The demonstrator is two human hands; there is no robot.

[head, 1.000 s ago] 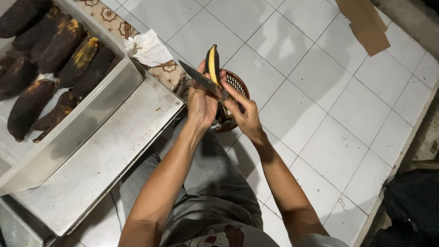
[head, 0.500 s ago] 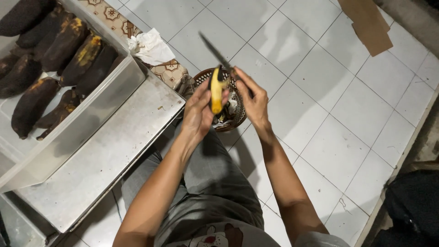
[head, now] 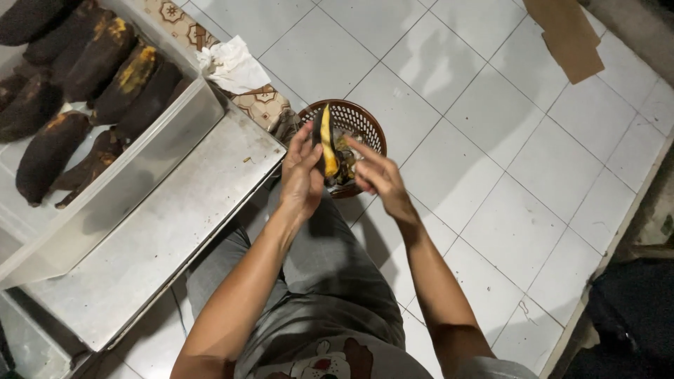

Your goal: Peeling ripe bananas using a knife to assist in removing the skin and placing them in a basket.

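A white tiled floor point(head: 484, 189) fills most of the view, and to the person's left a steel table point(head: 161, 238) carries a clear plastic tub point(head: 133, 175) loaded with blackened, very ripe plantains point(head: 91, 84); a crumpled white cloth point(head: 232, 64) lies on a patterned mat point(head: 263, 105) past the table's corner, and a piece of brown cardboard point(head: 565, 35) rests far off on the tiles. Between the person's knees sits a round brown plastic basket point(head: 368, 126) that already holds dark scraps of peel. Directly above its rim both hands meet around a single plantain point(head: 327, 144), held upright, its skin dark on one side and yellow flesh bared on the other. The step in hand looks like peeling: skin is coming off over the basket. The next move probably calls for stripping the remaining dark skin cleanly downward and letting it fall inside the rim, while the soft fruit is held gently enough not to crush. The left hand point(head: 303, 172) wraps the fruit from its own side, fingers curled and closed on it. The right hand point(head: 379, 179) is half-closed, its fingertips pinching at the fruit's lower part; whether it grips peel or flesh I cannot tell.
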